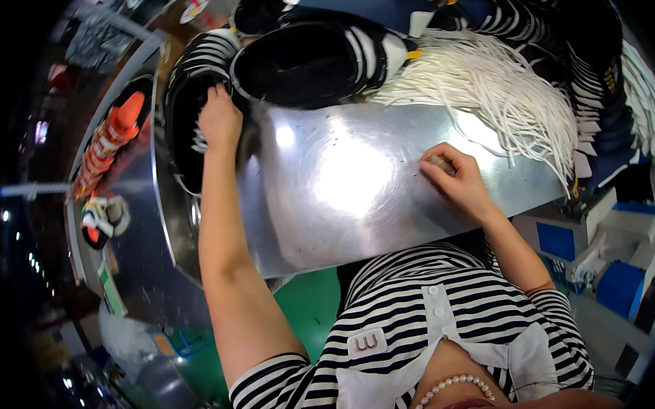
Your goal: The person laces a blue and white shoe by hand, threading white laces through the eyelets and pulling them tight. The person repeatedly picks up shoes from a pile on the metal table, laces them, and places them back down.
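At the left end of the metal table, my left hand (220, 120) has its fingers closed at the upper inside part of a black shoe upper (184, 101) with white stripes. The fingertips are partly lost against the dark material. Some short white strands show inside it beside my wrist. Over the table's right part, my right hand (458, 177) is curled around a small greyish thing (441, 164) that I cannot make out. Beside the left one, a second black and white shoe upper (299, 65) lies at the table's far edge.
A thick bundle of white laces (490, 80) covers the far right of the shiny metal table (298, 206). More striped uppers (596, 90) are stacked behind it. Orange stacked pieces (105, 145) stand left of the table. A grey and blue machine (600, 251) is at the lower right.
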### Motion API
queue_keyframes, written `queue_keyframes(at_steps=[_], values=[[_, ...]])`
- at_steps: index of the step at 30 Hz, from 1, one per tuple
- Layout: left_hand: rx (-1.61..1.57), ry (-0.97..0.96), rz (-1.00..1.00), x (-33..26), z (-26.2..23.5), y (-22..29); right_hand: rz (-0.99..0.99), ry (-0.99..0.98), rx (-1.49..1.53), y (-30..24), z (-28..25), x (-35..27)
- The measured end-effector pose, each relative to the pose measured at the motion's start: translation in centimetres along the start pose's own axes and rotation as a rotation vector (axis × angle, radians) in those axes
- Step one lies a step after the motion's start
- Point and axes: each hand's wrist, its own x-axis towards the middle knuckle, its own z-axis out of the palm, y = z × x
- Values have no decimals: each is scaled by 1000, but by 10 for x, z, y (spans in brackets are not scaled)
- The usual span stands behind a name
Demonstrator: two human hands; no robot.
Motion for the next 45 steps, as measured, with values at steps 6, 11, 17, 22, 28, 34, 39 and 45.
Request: queue_keyframes(at_steps=[6, 11, 17, 22, 28, 34, 39, 45], values=[[-116, -74, -79, 11, 39, -17, -26, 287, -221, 24, -23, 18], [-659, 130, -174, -14, 5, 27, -229, 490, -550, 21, -46, 91], [-459, 134, -209, 15, 19, 54, -237, 352, -582, -1, -47, 114], [-968, 263, -492, -8, 3, 15, -34, 51, 67, -39, -65, 60], [-374, 785, 44, -100, -163, 122, -14, -118, 279, -84, -39, 7], [-849, -16, 172, -198, -117, 246, -557, -35, 53, -92, -33, -31], [-1153, 78, 45, -186, -129, 205, -222, -147, 292, -72, -46, -59], [-2182, 158, 327, -81, -306, 117, 101, -28, 534, -27, -53, -55]])
